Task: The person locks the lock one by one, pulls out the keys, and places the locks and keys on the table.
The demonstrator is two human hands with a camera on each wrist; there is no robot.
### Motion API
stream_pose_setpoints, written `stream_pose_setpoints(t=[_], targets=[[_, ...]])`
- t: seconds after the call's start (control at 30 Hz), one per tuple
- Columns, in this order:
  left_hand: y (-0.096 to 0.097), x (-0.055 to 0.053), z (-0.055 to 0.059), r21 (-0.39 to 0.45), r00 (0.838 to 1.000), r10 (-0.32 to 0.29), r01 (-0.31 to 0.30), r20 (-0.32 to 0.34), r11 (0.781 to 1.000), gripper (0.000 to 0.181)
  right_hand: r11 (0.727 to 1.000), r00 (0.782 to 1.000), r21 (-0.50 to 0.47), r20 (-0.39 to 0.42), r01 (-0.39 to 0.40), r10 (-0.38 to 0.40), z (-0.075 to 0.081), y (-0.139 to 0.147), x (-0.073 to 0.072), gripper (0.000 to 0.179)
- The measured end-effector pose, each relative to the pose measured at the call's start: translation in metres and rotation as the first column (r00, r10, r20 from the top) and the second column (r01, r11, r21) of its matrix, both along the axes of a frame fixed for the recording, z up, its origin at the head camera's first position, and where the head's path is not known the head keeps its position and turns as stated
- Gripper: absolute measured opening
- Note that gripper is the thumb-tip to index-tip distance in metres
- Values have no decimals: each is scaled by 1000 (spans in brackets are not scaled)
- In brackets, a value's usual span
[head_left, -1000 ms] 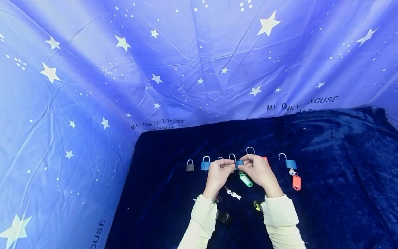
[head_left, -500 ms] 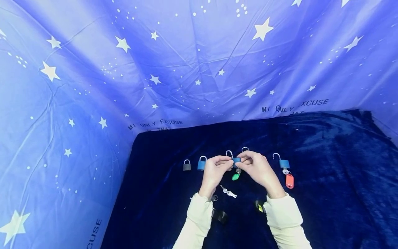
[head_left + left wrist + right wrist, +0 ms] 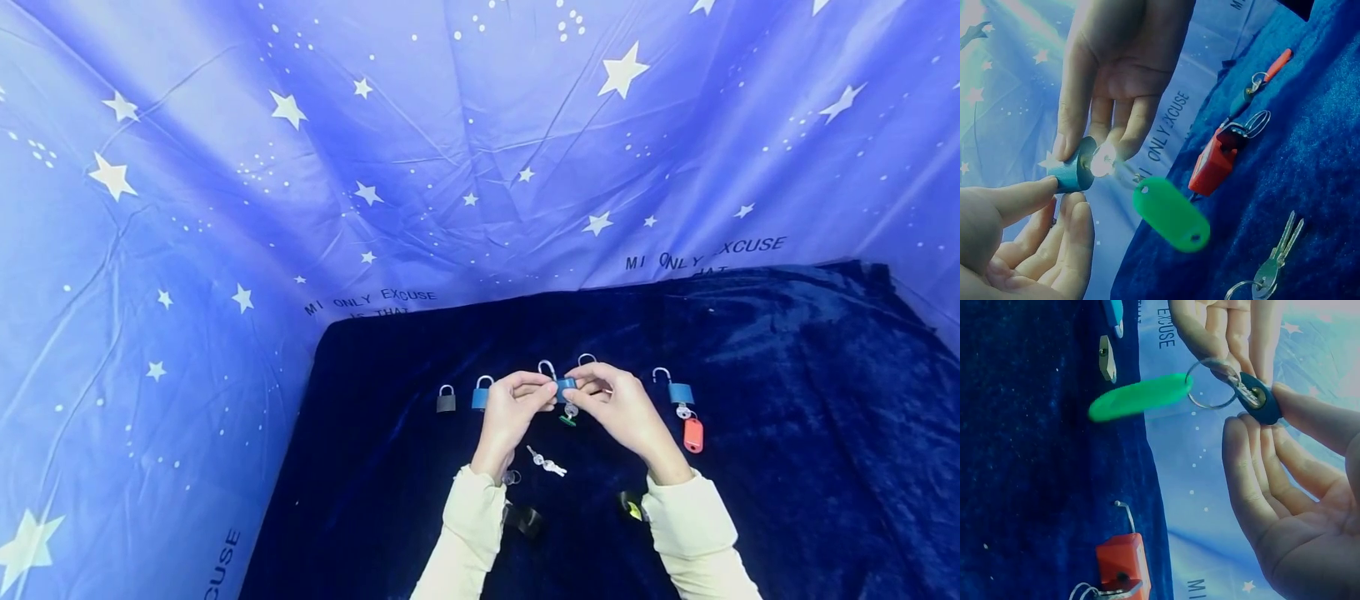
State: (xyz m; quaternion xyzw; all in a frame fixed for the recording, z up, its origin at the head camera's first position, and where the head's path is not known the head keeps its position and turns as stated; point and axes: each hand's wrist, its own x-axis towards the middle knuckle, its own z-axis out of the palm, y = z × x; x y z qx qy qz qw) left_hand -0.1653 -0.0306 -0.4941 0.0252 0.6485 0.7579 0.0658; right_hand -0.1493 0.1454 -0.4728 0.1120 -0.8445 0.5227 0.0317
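Both hands hold a small blue padlock (image 3: 564, 389) up in front of me, its shackle raised. My left hand (image 3: 517, 412) pinches one side of its body between thumb and fingers. On the opposite side, my right hand (image 3: 618, 412) pinches it the same way. A key (image 3: 1244, 390) sits in the keyhole underneath. From the key's ring (image 3: 1211, 384) hangs a green key tag (image 3: 1171, 214). Behind the right hand lies a red padlock (image 3: 1124, 559) with keys in it, its body hidden in the head view.
A dark padlock (image 3: 446, 403) and another blue padlock (image 3: 480, 398) lie to the left on the dark blue velvet cloth (image 3: 810, 433). At right is an unlatched blue padlock (image 3: 680, 392) with a red tag (image 3: 693, 435). Loose keys (image 3: 546, 462) lie nearer me.
The green tag has swung and turned edge-on in the head view. The blue padlock stays between both hands. The whole head view has shifted slightly.
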Motion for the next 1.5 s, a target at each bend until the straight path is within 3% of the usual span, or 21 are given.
stream_pose_setpoints(t=[0.37,0.63,0.83,1.03,1.17,1.37,1.5], targets=[[-3,0,2,41,1000,-8,8,12,999,37,1000,998,-20,55,9,-8,-3,2,0,26],[-6,-2,0,20,1000,-24,24,-20,1000,25,1000,997,-17,70,15,-14,-3,2,-1,25],[-7,-1,1,23,998,-34,35,-49,999,22,999,998,-16,52,27,-27,-4,1,-1,24],[-6,0,4,19,998,-24,25,-63,999,20,1000,999,7,-18,27,-27,-5,0,-2,21],[-4,1,6,34,997,-6,8,-74,999,20,1000,1000,10,-23,2,-1,-6,-3,-3,22],[-3,2,8,80,993,58,-50,-107,996,21,999,997,-10,64,-34,35,-6,-5,-3,28],[-3,2,8,103,988,96,-84,-122,991,23,993,987,-44,114,-108,112,-9,-5,-3,29]])
